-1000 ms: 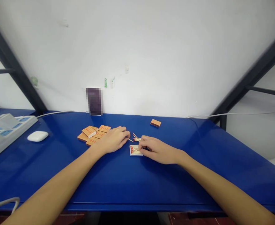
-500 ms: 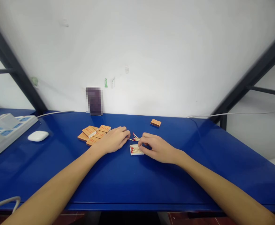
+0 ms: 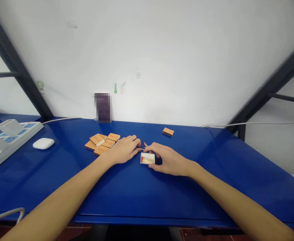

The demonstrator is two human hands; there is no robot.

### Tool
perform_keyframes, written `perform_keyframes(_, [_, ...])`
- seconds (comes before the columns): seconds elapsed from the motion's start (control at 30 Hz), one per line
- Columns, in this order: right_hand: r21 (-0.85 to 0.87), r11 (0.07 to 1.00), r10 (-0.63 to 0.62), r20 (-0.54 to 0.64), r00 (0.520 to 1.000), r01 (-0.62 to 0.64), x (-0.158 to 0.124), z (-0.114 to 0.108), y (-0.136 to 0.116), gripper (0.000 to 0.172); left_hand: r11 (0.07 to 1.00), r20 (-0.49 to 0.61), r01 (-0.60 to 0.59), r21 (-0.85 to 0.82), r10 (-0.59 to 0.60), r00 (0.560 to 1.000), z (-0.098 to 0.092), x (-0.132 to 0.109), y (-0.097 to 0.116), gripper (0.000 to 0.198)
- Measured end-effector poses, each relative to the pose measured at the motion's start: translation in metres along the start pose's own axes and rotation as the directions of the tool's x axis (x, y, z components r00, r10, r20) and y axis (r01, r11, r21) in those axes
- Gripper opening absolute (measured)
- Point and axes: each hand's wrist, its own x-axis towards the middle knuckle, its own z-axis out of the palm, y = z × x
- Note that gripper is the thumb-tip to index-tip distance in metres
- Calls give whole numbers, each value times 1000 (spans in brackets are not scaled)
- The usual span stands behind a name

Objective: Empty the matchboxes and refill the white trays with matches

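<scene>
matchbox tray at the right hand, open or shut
Open: the white matchbox tray lies uncovered, red-tipped matches showing inside, with the right hand gripping its edges.

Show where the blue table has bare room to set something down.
Bare table lies right of the right hand, beyond the lone matchbox; also between the white case and the matchbox pile. Crowded: the left hand, match tray and loose matches at the middle.

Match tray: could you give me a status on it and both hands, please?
Right hand grips match tray, red-tipped matches inside. Left hand on table at loose matches, grip unclear. Matchbox pile beside it, nothing blocking.
</scene>
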Motion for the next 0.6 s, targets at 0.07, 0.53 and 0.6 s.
perform_keyframes(0.07, [-45,999,-32,-29,999,31,1,-1,3,40,1000,8,12,-26,-11,1000,1,0,1,23])
perform_keyframes(0.53, [-338,933,-151,-56,987,123,2,1,2,37,998,64,67,-7,-66,996,0,1,7,19])
perform_keyframes(0.6, [-266,960,-100,-37,994,87,2,0,-2,34,997,68,72,-8,-71,995,1,1,7,19])
